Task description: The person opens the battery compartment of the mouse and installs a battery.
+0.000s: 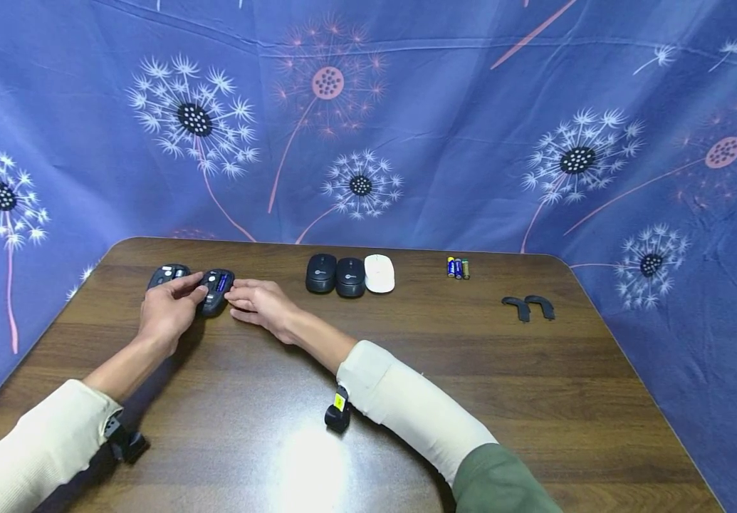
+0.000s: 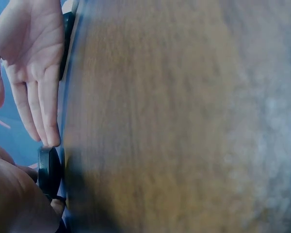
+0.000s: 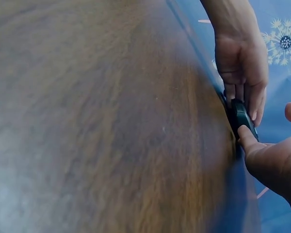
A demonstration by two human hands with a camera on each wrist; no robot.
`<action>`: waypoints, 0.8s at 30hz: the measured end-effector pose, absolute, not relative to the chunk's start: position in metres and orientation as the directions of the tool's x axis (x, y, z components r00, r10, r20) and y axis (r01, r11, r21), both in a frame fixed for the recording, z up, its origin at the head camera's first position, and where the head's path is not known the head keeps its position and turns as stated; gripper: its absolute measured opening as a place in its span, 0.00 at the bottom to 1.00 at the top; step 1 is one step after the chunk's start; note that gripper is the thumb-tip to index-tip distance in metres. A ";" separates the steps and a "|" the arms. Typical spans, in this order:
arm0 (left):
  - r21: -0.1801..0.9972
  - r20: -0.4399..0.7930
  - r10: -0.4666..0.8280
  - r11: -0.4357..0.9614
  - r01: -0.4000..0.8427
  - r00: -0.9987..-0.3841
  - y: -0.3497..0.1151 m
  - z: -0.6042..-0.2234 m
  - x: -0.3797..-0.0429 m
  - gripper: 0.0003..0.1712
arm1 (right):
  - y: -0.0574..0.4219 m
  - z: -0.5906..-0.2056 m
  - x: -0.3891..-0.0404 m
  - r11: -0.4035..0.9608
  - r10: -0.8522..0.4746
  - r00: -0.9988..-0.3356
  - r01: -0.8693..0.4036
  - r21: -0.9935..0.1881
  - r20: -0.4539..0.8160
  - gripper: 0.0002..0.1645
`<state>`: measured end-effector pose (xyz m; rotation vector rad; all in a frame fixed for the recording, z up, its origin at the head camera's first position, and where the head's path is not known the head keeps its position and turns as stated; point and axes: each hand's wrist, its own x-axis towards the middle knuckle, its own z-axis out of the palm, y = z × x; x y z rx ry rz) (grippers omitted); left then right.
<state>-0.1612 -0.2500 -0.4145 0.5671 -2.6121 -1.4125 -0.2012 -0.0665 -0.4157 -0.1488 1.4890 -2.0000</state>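
A black computer mouse (image 1: 216, 292) lies underside up at the table's left, a blue battery in its uncovered compartment. My left hand (image 1: 169, 312) reaches over its left side, thumb against its edge and fingers extended toward a second dark mouse (image 1: 168, 273), also underside up and partly hidden by that hand. From the other side my right hand (image 1: 264, 308) meets the first mouse, its straight fingertips right at the edge. In the left wrist view the mouse (image 2: 49, 171) appears edge-on between both hands; the right wrist view shows the mouse (image 3: 242, 116) likewise.
A black mouse (image 1: 321, 273), another black mouse (image 1: 350, 277) and a white mouse (image 1: 379, 273) stand side by side at the back middle. Three batteries (image 1: 458, 268) lie farther right. Two curved black covers (image 1: 528, 308) rest near the table's right edge. A patterned blue cloth (image 1: 471, 142) hangs behind.
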 end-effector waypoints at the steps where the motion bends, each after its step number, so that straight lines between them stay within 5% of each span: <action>1: 0.827 -0.075 -0.375 0.494 -0.268 -0.924 -0.250 -0.414 -0.161 0.28 | -0.067 -0.416 -0.202 -0.166 -0.545 -0.793 0.419 -0.893 -0.271 0.37; 24: 0.862 -0.077 -0.414 0.429 -0.270 -0.907 -0.258 -0.416 -0.160 0.31 | -0.091 -0.417 -0.210 -0.252 -0.538 -0.794 0.474 -0.844 -0.285 0.32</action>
